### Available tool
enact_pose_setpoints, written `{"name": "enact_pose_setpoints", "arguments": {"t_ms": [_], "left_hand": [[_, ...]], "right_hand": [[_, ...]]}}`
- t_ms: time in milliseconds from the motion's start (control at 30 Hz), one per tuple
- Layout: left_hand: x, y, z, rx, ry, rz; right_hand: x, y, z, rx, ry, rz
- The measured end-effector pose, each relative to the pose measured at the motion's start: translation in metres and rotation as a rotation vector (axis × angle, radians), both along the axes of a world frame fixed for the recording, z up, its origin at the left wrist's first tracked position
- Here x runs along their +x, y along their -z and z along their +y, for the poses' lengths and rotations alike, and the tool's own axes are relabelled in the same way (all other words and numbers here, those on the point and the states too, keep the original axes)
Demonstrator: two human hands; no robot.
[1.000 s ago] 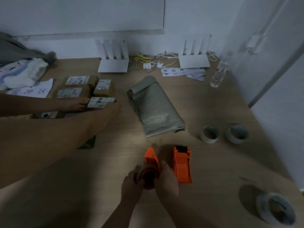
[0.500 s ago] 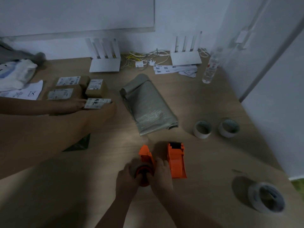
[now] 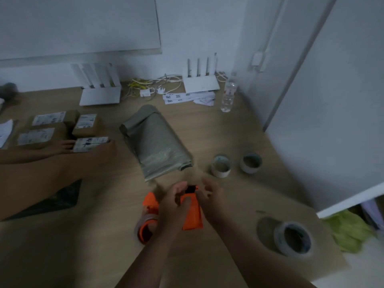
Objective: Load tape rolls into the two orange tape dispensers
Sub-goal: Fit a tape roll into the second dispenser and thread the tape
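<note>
One orange tape dispenser point(image 3: 148, 220) lies on the wooden table with a tape roll on its hub, left of my hands and free of them. The second orange dispenser point(image 3: 192, 215), with a black head, lies flat just to its right. My left hand point(image 3: 173, 201) curls around that second dispenser's left edge near the head. My right hand point(image 3: 211, 194) hovers at the head's right side with its fingers apart. A large tape roll point(image 3: 293, 239) lies at the right front. Two small rolls point(image 3: 220, 165) point(image 3: 251, 163) stand farther back.
A folded grey bag point(image 3: 154, 140) lies behind the dispensers. Another person's arms point(image 3: 52, 167) reach across the left side to several labelled cardboard boxes point(image 3: 87, 125). Two white routers, cables and a water bottle point(image 3: 227, 96) stand by the wall. A green cloth point(image 3: 349, 229) lies beyond the table's right edge.
Both my hands have let go of the left dispenser with its roll and moved right onto the second dispenser. The camera has swung to the right.
</note>
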State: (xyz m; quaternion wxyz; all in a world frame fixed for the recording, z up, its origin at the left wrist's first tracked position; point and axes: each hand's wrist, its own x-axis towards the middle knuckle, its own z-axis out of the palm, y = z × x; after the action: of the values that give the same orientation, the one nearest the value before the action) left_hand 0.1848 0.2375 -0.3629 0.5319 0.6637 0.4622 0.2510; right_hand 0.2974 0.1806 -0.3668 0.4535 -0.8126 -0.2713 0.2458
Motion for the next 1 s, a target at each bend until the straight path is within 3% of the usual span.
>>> {"name": "enact_pose_setpoints", "arguments": {"t_ms": [433,567,767,1000], "left_hand": [[0.109,0.021,-0.058,-0.107,0.295,0.056],[0.134,0.024,-0.076,-0.191,0.307,0.037],[0.144,0.032,-0.091,-0.114,0.381,0.095],[0.139,0.041,-0.094,-0.123,0.383,0.172]], "right_hand": [[0.108,0.008,-0.112,-0.131,0.258,-0.070],[0.128,0.011,-0.146,-0.259,0.287,-0.152],[0.136,0.030,-0.187,-0.609,0.280,-0.134],[0.123,0.059,-0.198,-0.650,0.260,-0.080]]}}
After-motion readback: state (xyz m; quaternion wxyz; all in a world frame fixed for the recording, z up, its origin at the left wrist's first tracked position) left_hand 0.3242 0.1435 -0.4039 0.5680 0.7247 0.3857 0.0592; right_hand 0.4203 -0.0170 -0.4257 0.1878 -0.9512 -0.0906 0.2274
